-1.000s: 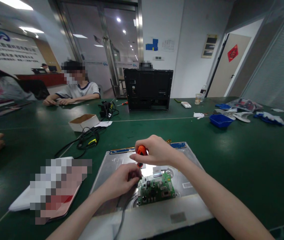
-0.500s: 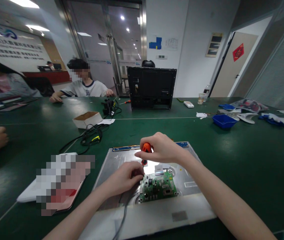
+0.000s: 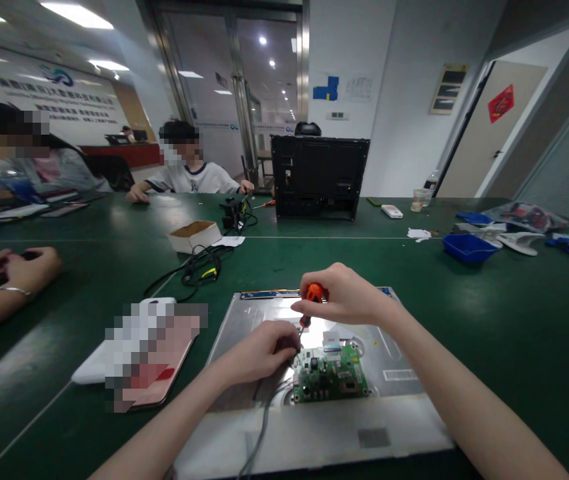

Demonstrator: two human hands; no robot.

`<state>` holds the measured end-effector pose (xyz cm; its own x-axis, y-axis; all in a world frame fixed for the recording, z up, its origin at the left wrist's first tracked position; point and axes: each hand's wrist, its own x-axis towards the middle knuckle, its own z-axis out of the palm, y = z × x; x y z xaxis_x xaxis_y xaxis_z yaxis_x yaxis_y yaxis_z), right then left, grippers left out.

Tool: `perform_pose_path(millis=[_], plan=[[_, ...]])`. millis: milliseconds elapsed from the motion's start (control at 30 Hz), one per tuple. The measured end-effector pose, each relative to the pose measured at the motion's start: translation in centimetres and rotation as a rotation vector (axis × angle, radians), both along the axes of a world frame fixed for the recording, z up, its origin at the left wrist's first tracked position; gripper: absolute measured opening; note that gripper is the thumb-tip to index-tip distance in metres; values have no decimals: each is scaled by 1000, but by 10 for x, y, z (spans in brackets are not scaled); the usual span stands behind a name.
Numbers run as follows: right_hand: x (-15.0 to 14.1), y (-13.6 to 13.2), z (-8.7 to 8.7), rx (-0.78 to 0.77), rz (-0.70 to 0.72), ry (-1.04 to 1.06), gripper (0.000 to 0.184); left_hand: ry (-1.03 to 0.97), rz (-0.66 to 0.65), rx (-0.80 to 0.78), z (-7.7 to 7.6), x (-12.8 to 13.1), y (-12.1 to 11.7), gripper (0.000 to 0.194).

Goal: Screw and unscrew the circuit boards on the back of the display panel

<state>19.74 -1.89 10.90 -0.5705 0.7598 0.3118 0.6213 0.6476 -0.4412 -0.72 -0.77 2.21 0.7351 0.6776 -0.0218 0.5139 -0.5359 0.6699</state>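
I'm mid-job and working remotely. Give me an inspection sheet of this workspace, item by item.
Surface: green table, glossy, pale seams; no spill seen.
Job's things: metal panel lying flat, green circuit board on it; orange screwdriver at the board's upper left corner.
Clutter: open box, blue tray, white paper scraps.
Grippers: bare hands; right hand holds the screwdriver, left hand near its tip, grip hidden.
Cables: grey cable crosses the panel's near edge; black cables coiled beyond.
Surroundings: black-backed unit upright; people seated left.
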Motion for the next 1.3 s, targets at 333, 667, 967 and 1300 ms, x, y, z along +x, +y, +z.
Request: perform_pose_path(millis=[333,667,967,1300], plan=[[0,-1,0,-14,-7,-12,26,-17,-9,27,-8,-2,2,7],[1,2,0,-16,-3,-21,26,-4,9,23,-5,-1,2,7],[2,3,1,-24,28,-32,26,-58,-3,-31,-5,-2,3,10],[2,1,0,-23,50,-42,27,-48,17,-137,-7,-1,7,4]])
